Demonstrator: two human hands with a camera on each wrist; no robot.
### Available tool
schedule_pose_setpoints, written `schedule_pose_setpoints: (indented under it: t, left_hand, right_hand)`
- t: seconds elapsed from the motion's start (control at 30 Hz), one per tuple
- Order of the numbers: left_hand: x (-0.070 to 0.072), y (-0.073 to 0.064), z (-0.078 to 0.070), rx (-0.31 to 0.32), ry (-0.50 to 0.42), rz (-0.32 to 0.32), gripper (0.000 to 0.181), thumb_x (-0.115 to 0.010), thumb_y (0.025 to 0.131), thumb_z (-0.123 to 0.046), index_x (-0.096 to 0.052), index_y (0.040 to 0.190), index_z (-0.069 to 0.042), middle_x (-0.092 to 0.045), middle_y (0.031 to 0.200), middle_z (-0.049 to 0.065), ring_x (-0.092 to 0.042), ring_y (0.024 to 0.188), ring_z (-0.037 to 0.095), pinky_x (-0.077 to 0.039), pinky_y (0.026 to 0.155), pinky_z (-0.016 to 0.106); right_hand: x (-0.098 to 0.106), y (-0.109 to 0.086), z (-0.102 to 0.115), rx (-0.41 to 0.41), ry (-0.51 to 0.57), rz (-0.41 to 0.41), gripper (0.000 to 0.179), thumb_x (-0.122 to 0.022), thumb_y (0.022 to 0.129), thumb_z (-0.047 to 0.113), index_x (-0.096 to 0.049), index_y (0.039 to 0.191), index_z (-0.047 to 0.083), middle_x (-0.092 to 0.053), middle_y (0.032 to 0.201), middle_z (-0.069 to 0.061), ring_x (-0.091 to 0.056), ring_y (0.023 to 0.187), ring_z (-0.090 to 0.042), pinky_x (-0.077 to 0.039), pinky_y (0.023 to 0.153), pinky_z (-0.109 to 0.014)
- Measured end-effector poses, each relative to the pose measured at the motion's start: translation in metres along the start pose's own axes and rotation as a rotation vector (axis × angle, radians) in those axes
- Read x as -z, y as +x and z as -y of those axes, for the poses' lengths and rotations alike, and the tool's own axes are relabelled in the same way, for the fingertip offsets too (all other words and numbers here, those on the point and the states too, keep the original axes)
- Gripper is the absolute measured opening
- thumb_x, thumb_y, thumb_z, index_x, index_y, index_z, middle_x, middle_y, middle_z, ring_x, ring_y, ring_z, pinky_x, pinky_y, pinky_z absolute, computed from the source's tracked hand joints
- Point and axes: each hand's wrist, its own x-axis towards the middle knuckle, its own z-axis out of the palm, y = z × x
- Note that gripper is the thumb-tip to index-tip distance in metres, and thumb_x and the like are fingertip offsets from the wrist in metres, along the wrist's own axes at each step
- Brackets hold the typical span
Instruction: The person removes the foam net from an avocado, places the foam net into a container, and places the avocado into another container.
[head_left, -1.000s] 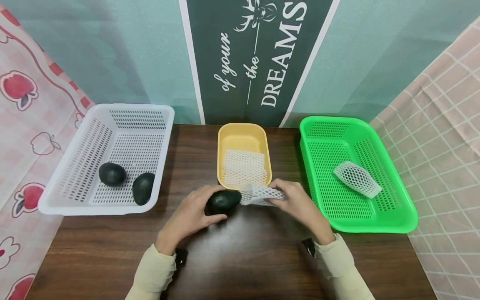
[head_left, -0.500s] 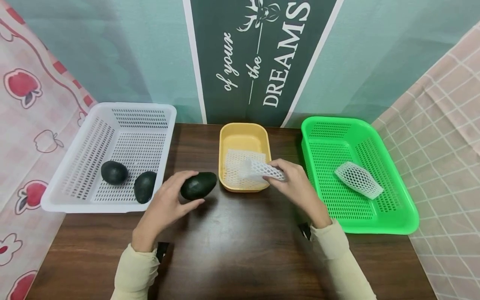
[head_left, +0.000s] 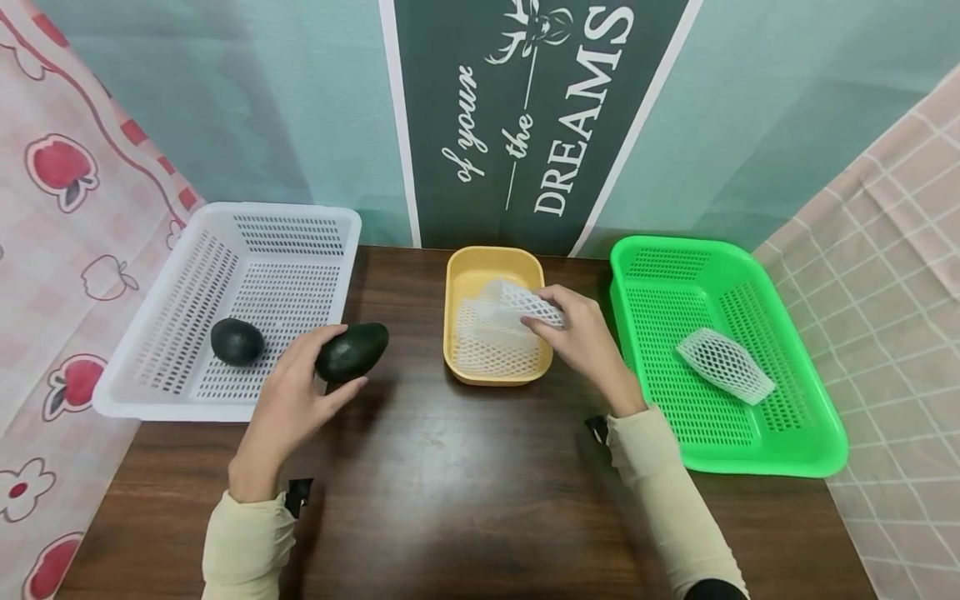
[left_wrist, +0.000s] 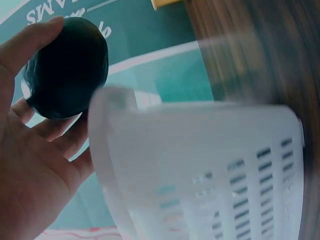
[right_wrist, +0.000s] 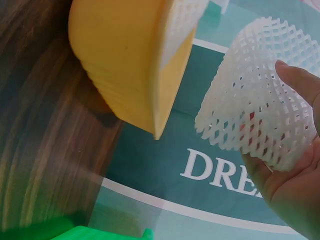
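Note:
A dark green avocado (head_left: 352, 352) is gripped between the thumb and fingers of my left hand (head_left: 288, 400), by the right rim of the white basket (head_left: 347, 275). In the left wrist view the same avocado (left_wrist: 70, 70) shows beside the basket wall (left_wrist: 165, 145). My right hand (head_left: 581, 337) pinches a white foam net sleeve (head_left: 517, 304) above the yellow tray (head_left: 495, 260). The sleeve (right_wrist: 255, 95) hangs open and hollow in the right wrist view. More net sleeves (head_left: 487, 358) lie in the tray. Another avocado (head_left: 237, 342) rests in the white basket.
To the right stands a green basket (head_left: 660, 321) holding a net-wrapped item (head_left: 726, 365). All three containers stand on a dark wooden table (head_left: 450, 483). A printed cloth (head_left: 337, 100) hangs behind them, with patterned cloths at both sides.
My left hand has carried the avocado leftward, away from the sleeve and over to the white basket. My right hand has shifted the sleeve up and back over the yellow tray.

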Motion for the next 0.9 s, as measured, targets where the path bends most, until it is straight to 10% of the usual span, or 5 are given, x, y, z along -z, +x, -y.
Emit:
schedule_pose_setpoints:
  t: [0.9]
  left_hand:
    - [0.038, -0.015, 0.056, 0.364, 0.128, -0.122, 0.068, -0.08, 0.073, -0.001, -0.05, 0.134, 0.002, -0.053, 0.129, 0.03, -0.049, 0.118, 0.048, -0.039, 0.095, 0.061]
  right_hand:
    - [-0.031, 0.034, -0.021, -0.107, 0.008, 0.112, 0.046, -0.081, 0.082, 0.022, -0.063, 0.12, 0.003, -0.069, 0.114, -0.014, -0.064, 0.101, -0.028, -0.054, 0.093, -0.045]
